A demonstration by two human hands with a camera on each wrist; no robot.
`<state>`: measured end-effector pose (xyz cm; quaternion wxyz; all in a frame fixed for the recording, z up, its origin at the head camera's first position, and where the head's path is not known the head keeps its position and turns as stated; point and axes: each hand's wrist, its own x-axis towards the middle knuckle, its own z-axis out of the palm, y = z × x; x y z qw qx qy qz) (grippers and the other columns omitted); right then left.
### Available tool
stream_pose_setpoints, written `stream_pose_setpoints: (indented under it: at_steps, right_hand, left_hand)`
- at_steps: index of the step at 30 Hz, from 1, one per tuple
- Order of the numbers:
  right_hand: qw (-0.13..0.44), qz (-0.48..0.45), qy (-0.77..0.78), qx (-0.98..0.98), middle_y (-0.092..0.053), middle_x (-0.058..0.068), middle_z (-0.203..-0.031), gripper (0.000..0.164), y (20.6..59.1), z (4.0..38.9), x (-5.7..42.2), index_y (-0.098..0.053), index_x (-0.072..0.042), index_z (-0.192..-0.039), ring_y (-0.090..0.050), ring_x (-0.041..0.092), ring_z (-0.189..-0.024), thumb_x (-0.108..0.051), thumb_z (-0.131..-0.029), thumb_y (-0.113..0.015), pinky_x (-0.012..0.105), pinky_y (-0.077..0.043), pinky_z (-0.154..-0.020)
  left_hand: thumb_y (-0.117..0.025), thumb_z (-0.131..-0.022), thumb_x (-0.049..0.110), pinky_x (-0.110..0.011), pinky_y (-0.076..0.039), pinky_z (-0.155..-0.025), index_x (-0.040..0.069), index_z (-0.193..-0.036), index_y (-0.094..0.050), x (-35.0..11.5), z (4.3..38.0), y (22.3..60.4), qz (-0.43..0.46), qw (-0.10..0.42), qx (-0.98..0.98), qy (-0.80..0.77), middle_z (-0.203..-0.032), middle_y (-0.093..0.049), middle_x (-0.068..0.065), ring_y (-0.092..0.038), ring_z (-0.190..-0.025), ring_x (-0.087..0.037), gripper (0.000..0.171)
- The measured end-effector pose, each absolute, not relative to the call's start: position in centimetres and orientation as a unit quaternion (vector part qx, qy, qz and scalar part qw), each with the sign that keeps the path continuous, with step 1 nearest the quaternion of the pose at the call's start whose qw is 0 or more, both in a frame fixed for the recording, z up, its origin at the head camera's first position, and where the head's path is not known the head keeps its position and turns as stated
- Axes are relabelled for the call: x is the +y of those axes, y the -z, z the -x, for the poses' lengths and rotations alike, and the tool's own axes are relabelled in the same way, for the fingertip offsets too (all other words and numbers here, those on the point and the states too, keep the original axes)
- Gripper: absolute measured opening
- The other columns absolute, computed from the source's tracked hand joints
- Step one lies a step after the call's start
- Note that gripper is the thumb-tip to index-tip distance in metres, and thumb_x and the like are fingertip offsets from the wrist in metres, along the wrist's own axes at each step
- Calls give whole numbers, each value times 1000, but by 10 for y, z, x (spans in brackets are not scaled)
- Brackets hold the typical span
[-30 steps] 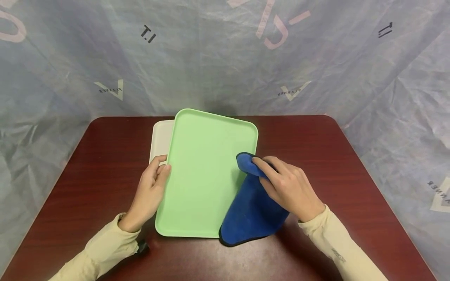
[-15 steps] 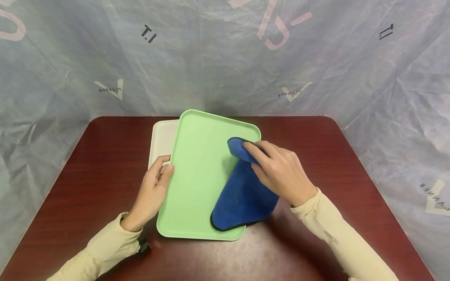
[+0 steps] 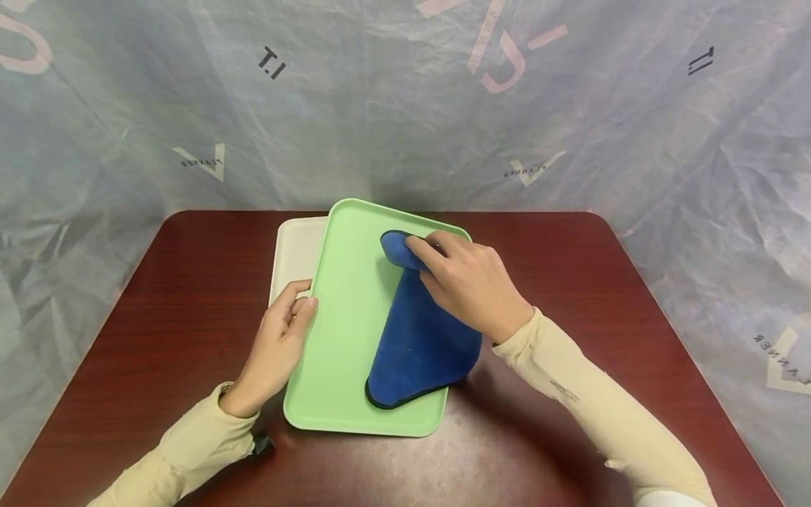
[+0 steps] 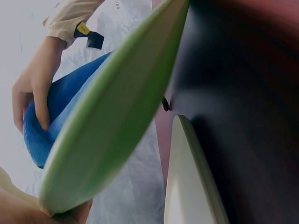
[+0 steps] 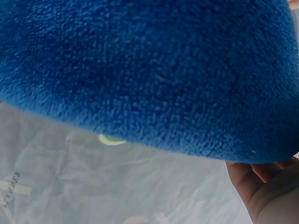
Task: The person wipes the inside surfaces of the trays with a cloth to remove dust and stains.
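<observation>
My left hand (image 3: 279,345) grips the left rim of a light green rectangular tray (image 3: 336,352), thumb on the near face. In the left wrist view the tray (image 4: 112,116) is seen edge-on, tilted up off the table. A blue cloth (image 3: 418,345) with a dark border hangs over the tray's right half, pinched near its upper end by my right hand (image 3: 475,282). The cloth's top is folded over at the fingers. Blue pile of the cloth (image 5: 149,79) fills most of the right wrist view. Some of my right fingers are hidden by the cloth.
Behind the green tray, an off-white tray (image 3: 296,253) lies on the dark red table (image 3: 570,282), partly covered from the head view. Grey printed sheeting (image 3: 405,105) surrounds the table at the back and sides. A small black object (image 3: 261,445) shows by the left cuff.
My right hand has carried the cloth up and leftward across the green tray's face. The tray has shifted slightly to the right, with my left hand still gripping its rim.
</observation>
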<state>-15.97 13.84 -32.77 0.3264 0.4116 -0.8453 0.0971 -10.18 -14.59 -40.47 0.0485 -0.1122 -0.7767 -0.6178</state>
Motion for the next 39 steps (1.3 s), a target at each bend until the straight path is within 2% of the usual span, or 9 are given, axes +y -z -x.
stream_pose_setpoints:
  at_steps: [3, 11, 20, 24, 29, 39]
  right_hand:
    - [329, -412, -96, -844, -63, 10, -99, 33, 327, 164, 132, -64, -8, -121, -58, 23, -67, -3, -88, -59, 33, -40, -41]
    - [345, -397, -80, -847, -62, 11, -91, 27, 324, 175, 115, -63, -6, -116, -50, 20, -55, -4, -90, -56, 32, -36, -40]
    - [368, -375, -73, -848, -61, 10, -85, 27, 324, 182, 101, -58, -4, -117, -56, 23, -59, -4, -90, -57, 34, -40, -40]
    - [373, -378, -82, -843, -58, 10, -80, 16, 325, 186, 94, -54, -1, -107, -54, 22, -57, -3, -91, -53, 32, -39, -40]
    - [378, -379, -93, -839, -59, 11, -84, 8, 324, 188, 90, -54, -2, -100, -54, 21, -59, -2, -92, -53, 31, -40, -41]
    - [379, -376, -97, -840, -62, 11, -90, 10, 324, 190, 88, -56, -3, -101, -57, 22, -64, -3, -92, -53, 32, -43, -43]
  left_hand:
    - [-43, -109, 21, -32, -57, -69, 10, -133, -54, -145, 102, 404, 117, 44, -774, 621, -102, -71, -12, -70, -81, -24, 28]
    - [-42, -109, 21, -29, -54, -71, 10, -135, -52, -143, 101, 403, 144, 42, -776, 613, -94, -67, -12, -67, -80, -23, 30]
    - [-43, -108, 16, -31, -57, -69, 7, -134, -52, -142, 100, 406, 159, 38, -757, 633, -102, -69, -14, -68, -82, -24, 29]
    - [-43, -109, 17, -31, -57, -71, 8, -135, -51, -142, 100, 406, 166, 33, -755, 633, -104, -68, -13, -68, -85, -24, 29]
    - [-44, -108, 16, -34, -59, -72, 7, -138, -47, -142, 99, 408, 178, 8, -741, 647, -111, -67, -15, -69, -89, -24, 31]
    - [-51, -105, 10, -42, -60, -72, 8, -140, -44, -142, 100, 406, 191, -39, -705, 682, -117, -65, -20, -71, -92, -29, 36]
